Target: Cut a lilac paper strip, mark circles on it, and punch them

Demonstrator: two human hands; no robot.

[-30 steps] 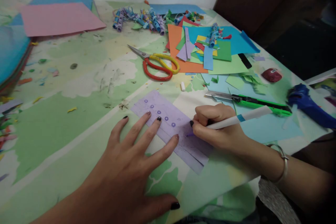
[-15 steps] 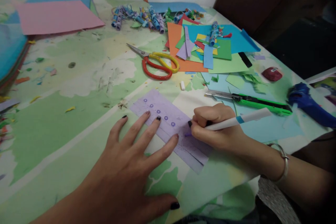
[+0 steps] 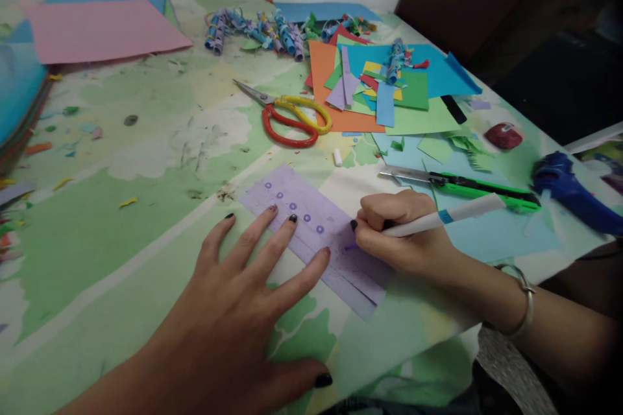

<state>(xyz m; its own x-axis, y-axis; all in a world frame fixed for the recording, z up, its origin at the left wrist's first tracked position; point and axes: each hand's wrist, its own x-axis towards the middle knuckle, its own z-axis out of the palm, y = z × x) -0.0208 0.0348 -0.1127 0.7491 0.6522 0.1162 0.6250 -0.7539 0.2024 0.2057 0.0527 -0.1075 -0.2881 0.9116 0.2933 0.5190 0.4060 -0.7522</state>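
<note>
Pen (image 3: 445, 216) pinched in the right hand (image 3: 413, 249) meets purple paper (image 3: 335, 231) on the patterned tablecloth (image 3: 121, 259), its tip beyond five inked rings (image 3: 293, 206) lined along the paper's slanting long axis; the left hand (image 3: 253, 292), fingers spread, rests over its left edge

The right grip (image 3: 411, 253) has shifted very slightly on the white pen's stroke: the white pen (image 3: 418, 225), its rear end lower half a second ago, is tipped up again, its point a touch farther from the nearest drawn circle (image 3: 320, 229). The view has drifted, bringing the pink sheet (image 3: 111, 31) nearer its left edge.
</note>
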